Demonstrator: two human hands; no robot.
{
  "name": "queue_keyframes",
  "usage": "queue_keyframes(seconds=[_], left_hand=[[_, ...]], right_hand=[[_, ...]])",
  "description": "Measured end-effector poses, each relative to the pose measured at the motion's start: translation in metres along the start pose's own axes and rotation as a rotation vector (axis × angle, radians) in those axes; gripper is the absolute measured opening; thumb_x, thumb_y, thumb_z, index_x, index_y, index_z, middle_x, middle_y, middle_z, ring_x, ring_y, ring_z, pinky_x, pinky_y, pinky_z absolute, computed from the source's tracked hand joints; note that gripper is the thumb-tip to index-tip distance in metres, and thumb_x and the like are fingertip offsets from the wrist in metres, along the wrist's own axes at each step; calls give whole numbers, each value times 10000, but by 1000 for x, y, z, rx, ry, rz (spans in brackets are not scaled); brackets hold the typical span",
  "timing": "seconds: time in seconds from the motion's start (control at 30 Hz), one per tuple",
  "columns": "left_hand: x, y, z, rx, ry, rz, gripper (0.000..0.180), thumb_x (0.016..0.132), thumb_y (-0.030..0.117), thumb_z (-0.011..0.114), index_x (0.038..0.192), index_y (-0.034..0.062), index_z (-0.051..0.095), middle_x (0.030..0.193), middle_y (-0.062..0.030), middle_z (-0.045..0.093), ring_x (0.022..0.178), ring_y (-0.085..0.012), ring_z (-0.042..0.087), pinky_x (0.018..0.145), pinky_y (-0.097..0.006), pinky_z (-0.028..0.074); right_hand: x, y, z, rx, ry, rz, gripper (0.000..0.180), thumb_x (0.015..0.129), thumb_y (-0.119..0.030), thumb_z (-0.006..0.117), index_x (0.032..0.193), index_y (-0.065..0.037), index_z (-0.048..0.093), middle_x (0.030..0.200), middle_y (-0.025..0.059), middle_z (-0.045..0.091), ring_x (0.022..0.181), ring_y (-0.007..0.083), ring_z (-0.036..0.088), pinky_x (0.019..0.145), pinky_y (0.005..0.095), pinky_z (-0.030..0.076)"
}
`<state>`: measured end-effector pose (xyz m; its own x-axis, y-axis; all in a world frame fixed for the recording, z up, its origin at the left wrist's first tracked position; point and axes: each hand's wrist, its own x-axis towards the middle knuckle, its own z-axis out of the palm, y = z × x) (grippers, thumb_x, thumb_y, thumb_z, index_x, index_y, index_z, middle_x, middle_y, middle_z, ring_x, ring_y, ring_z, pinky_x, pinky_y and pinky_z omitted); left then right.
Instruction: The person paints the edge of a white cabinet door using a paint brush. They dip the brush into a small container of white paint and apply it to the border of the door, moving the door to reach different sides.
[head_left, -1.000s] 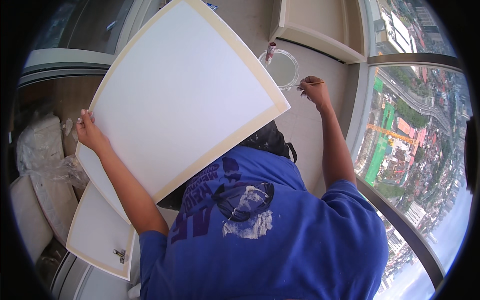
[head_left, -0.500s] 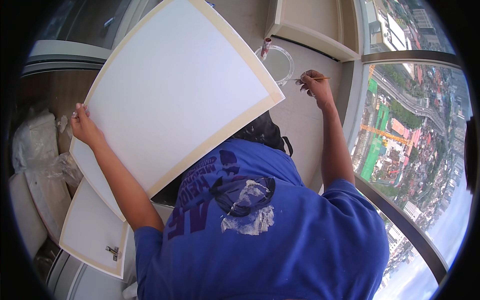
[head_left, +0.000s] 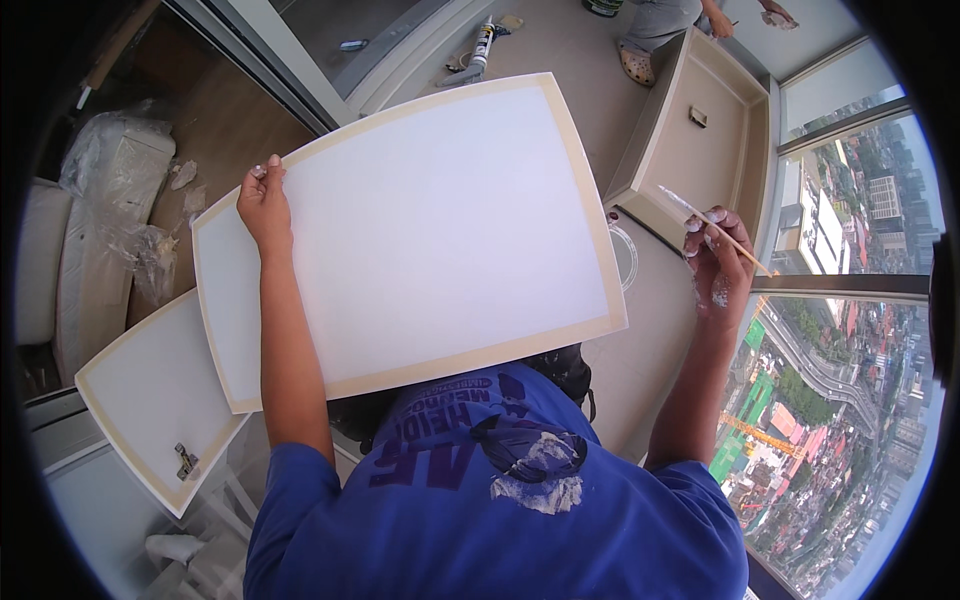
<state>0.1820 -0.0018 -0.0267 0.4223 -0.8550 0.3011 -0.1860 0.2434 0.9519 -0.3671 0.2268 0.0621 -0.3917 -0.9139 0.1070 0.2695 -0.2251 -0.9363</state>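
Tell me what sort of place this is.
Probably a high-rise flat under fit-out: the window overlooks a city far below, an unmounted cabinet box sits on the floor, and furniture wrapped in plastic stands at the left.

The left hand (head_left: 263, 205) is up high, with its arm stretched straight and its fingers curled shut in a grip. The right hand (head_left: 718, 262) is lifted too, arm bent, fingers pinched tight and speckled with white.

caulk tube (head_left: 482, 44), open cabinet (head_left: 700, 140), plastic-wrapped furniture (head_left: 105, 215)
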Motion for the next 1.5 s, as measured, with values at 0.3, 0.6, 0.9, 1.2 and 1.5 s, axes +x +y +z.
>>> queue_keyframes(seconds=[0.3,0.6,0.9,1.2,1.5], left_hand=[[-9,12,16,-52,23,15,271,1010,256,769,924,19,668,845,0,691,802,-78,625,777,-229,499],[-14,27,31,-66,5,16,278,1014,267,759,935,10,689,802,10,695,752,-60,610,730,-225,488],[-10,23,32,-91,13,14,286,1011,266,760,936,2,680,788,0,695,736,-58,613,703,-222,482],[-13,27,28,-106,28,29,274,1022,264,750,934,11,690,801,1,696,758,-69,619,739,-234,500],[-15,26,32,-198,30,-1,231,1020,241,751,930,40,679,875,-28,714,813,-101,631,820,-270,535]], right_hand=[[86,32,141,222,-52,-112,107,1037,-89,570,1082,-19,637,954,174,751,727,176,696,652,299,541],[104,106,208,60,33,-110,98,1010,-80,649,1061,-2,679,931,118,751,797,183,730,781,321,599],[86,119,203,-31,77,-218,342,1089,-223,566,1334,13,592,1214,178,727,855,204,736,789,355,590],[62,86,132,-143,202,-309,377,1097,-286,544,1317,7,630,1219,200,739,923,230,738,795,346,573],[112,75,122,-236,190,-211,231,1033,-144,610,1149,46,673,1040,154,761,906,199,738,858,329,599]])
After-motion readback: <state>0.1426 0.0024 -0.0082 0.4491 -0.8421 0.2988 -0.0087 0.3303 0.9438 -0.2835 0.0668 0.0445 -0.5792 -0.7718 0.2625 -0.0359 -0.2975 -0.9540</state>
